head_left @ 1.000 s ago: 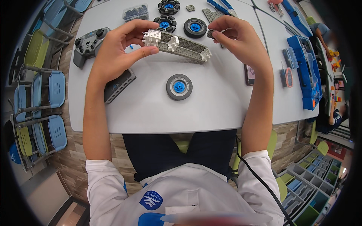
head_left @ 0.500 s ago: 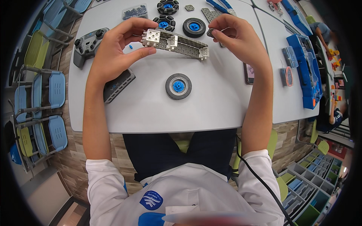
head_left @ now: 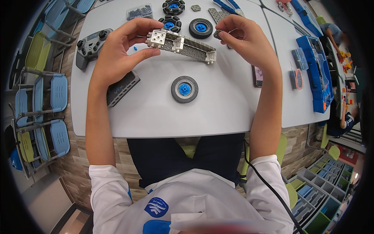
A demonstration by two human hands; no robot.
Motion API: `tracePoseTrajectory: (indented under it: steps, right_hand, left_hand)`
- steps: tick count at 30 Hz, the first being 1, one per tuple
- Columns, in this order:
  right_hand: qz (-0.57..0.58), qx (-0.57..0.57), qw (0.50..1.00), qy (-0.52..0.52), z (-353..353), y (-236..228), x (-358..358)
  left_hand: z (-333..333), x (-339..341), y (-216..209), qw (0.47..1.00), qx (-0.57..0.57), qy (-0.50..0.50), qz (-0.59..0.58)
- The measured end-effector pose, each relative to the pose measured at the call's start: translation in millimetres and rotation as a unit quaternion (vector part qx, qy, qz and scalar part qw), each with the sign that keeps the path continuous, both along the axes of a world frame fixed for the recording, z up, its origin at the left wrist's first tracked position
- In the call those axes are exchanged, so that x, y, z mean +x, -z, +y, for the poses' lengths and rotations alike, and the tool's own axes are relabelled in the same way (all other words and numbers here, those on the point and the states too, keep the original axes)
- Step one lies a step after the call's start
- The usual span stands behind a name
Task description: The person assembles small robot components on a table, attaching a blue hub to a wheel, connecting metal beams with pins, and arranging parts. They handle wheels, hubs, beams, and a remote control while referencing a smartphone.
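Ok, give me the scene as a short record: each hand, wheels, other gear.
Left hand: holds the grey perforated beam assembly by its left end
Right hand: pinches a small dark-grey piece, apart from the assembly
Near wheel: rubber-tyred, blue hub, lying on the table
Far wheels: another rubber-tyred wheel, two omni wheels
Left side: gamepad controller
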State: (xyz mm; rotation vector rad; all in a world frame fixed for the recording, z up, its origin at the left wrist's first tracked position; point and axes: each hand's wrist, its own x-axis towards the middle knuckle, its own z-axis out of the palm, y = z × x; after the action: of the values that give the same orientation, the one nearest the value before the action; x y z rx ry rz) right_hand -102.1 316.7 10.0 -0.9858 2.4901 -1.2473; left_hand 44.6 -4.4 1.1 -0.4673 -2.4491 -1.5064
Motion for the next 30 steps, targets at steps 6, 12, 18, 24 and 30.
tracePoseTrajectory:
  steps: [6,12,18,24,30]
  right_hand:
    - [-0.004,0.001,1.0,-0.001,0.8,1.7,-1.8]
    - [0.003,-0.001,1.0,-0.002,2.0,-0.5,-1.7]
    - [0.012,-0.01,1.0,0.024,1.8,-2.6,-0.1]
    - [0.03,-0.009,0.999,0.015,2.2,-1.7,1.2]
    - [0.062,-0.04,0.997,-0.034,0.6,7.2,-6.5]
  left_hand:
    - [0.1,-0.6,3.9,1.0,0.004,0.002,-0.007]
    - [-0.7,-0.7,6.4,0.998,0.058,0.013,-0.02]
    - [-7.9,-0.1,1.4,0.994,0.107,0.02,-0.028]
    - [-12.4,1.3,-1.4,0.991,0.13,0.024,-0.017]
    - [-13.0,1.1,-1.8,0.989,0.143,0.023,0.004]
